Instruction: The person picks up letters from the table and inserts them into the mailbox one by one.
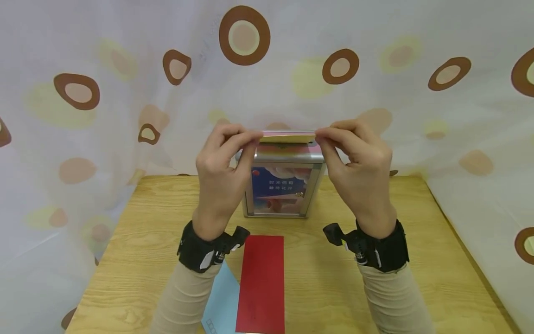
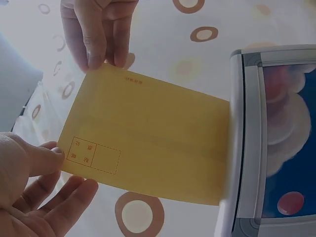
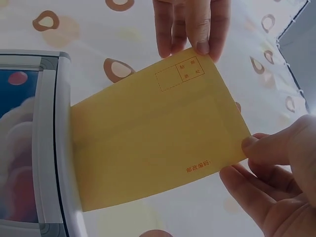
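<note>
A yellow envelope [image 2: 153, 133] stands upright over the top of a silver-framed mailbox [image 1: 281, 190]. Its lower edge meets the box top in both wrist views. My left hand [image 1: 227, 169] pinches one upper corner between thumb and fingers. The opposite upper corner is pinched by my right hand [image 1: 359, 164]. Printed stamp boxes and red characters show on the envelope's face [image 3: 158, 138] in the right wrist view. From the head view only a thin strip of it appears between the two hands. The mailbox front carries a blue and pink picture with white characters.
On the wooden table [image 1: 346, 278], a red envelope [image 1: 262, 283] lies in front of the mailbox, overlapping a light blue envelope [image 1: 223, 299] partly under the left forearm. A white patterned cloth [image 1: 283, 93] hangs behind and at both sides.
</note>
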`<action>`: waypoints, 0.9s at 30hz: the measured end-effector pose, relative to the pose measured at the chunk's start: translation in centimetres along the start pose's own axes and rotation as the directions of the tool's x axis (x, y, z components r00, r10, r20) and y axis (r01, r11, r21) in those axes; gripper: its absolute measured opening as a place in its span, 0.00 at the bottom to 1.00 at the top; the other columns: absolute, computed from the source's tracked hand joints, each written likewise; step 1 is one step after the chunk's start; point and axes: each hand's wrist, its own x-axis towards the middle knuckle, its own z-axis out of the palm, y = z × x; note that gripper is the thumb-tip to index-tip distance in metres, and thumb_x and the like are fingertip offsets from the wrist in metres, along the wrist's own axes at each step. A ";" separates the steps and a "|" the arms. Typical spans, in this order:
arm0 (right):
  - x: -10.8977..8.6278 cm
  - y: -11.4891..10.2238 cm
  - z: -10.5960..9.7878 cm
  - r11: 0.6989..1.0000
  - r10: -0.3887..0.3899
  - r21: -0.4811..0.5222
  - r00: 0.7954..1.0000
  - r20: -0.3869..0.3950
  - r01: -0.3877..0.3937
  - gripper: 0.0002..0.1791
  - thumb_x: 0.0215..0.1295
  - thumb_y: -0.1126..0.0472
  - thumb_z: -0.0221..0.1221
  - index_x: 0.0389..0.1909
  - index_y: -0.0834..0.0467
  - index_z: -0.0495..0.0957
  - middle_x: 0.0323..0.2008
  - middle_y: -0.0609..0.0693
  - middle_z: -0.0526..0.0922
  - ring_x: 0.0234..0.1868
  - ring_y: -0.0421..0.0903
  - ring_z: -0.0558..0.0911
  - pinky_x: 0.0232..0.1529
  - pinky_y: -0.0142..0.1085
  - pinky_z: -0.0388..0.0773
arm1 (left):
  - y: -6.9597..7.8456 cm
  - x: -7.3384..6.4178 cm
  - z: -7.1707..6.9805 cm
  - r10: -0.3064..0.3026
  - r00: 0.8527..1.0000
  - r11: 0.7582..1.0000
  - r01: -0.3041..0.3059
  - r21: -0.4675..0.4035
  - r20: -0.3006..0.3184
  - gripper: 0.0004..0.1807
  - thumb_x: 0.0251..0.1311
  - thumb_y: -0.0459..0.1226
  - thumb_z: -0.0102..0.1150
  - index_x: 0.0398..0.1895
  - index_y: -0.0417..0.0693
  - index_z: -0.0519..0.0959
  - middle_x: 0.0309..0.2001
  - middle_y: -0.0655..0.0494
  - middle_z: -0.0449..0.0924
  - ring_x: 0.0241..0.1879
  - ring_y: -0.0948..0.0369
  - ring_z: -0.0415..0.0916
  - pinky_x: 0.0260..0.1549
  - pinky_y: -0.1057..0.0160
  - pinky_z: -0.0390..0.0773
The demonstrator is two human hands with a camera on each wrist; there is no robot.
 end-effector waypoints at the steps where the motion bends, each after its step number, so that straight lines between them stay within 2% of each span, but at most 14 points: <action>1: -0.2 0.2 0.0 1.000 0.000 -0.005 1.000 0.005 0.000 0.04 0.58 0.71 0.65 0.34 0.66 0.86 0.30 0.60 0.82 0.31 0.46 0.81 0.36 0.28 0.74 | -0.1 -0.1 0.1 -0.004 1.000 1.000 0.004 0.003 -0.001 0.07 0.64 0.30 0.59 0.38 0.37 0.85 0.34 0.44 0.76 0.29 0.57 0.68 0.26 0.61 0.67; 8: -1.0 1.5 0.5 0.999 -0.004 -0.052 0.998 0.057 0.007 0.05 0.63 0.68 0.63 0.36 0.65 0.86 0.32 0.60 0.82 0.33 0.45 0.80 0.34 0.32 0.74 | -0.6 -0.8 0.4 -0.033 0.999 0.998 0.033 0.045 0.000 0.08 0.65 0.28 0.56 0.39 0.37 0.85 0.36 0.44 0.78 0.27 0.58 0.69 0.26 0.62 0.71; 12: -1.2 2.1 0.8 0.996 -0.015 -0.084 0.997 0.080 0.022 0.06 0.64 0.68 0.62 0.37 0.65 0.86 0.33 0.61 0.83 0.32 0.48 0.80 0.30 0.36 0.71 | -0.9 -1.4 0.5 -0.059 0.998 0.998 0.059 0.037 0.019 0.08 0.64 0.28 0.58 0.42 0.37 0.84 0.39 0.42 0.79 0.33 0.58 0.76 0.34 0.64 0.81; 15: -1.3 2.4 1.1 0.996 -0.011 -0.092 0.997 0.082 0.019 0.06 0.64 0.68 0.62 0.38 0.64 0.86 0.34 0.61 0.83 0.32 0.50 0.80 0.28 0.38 0.70 | -1.0 -1.8 0.6 -0.079 0.996 0.997 0.078 0.024 0.038 0.09 0.63 0.28 0.59 0.44 0.36 0.83 0.41 0.41 0.79 0.39 0.56 0.79 0.41 0.61 0.84; 17: -1.4 2.5 1.3 0.996 0.001 -0.088 0.997 0.074 0.006 0.05 0.63 0.69 0.62 0.37 0.64 0.86 0.34 0.60 0.83 0.32 0.51 0.80 0.27 0.39 0.70 | -1.1 -2.0 0.6 -0.089 0.995 0.996 0.088 0.021 0.053 0.09 0.63 0.28 0.59 0.45 0.35 0.83 0.43 0.41 0.79 0.41 0.55 0.79 0.42 0.61 0.84; 24: -1.9 3.1 1.7 0.996 0.010 -0.094 0.995 0.096 -0.001 0.06 0.63 0.69 0.62 0.38 0.65 0.86 0.34 0.60 0.83 0.34 0.51 0.82 0.28 0.41 0.73 | -1.9 -2.3 1.1 -0.102 0.993 0.992 0.096 0.087 0.057 0.08 0.64 0.28 0.59 0.43 0.35 0.83 0.41 0.41 0.80 0.36 0.56 0.79 0.34 0.59 0.84; 27: -2.1 3.5 1.8 0.994 0.013 -0.107 0.993 0.116 -0.001 0.07 0.65 0.68 0.61 0.39 0.65 0.85 0.35 0.60 0.82 0.34 0.50 0.81 0.28 0.41 0.74 | -2.4 -2.3 1.3 -0.110 0.992 0.987 0.101 0.127 0.066 0.08 0.66 0.30 0.57 0.43 0.36 0.84 0.39 0.42 0.80 0.36 0.57 0.79 0.33 0.60 0.82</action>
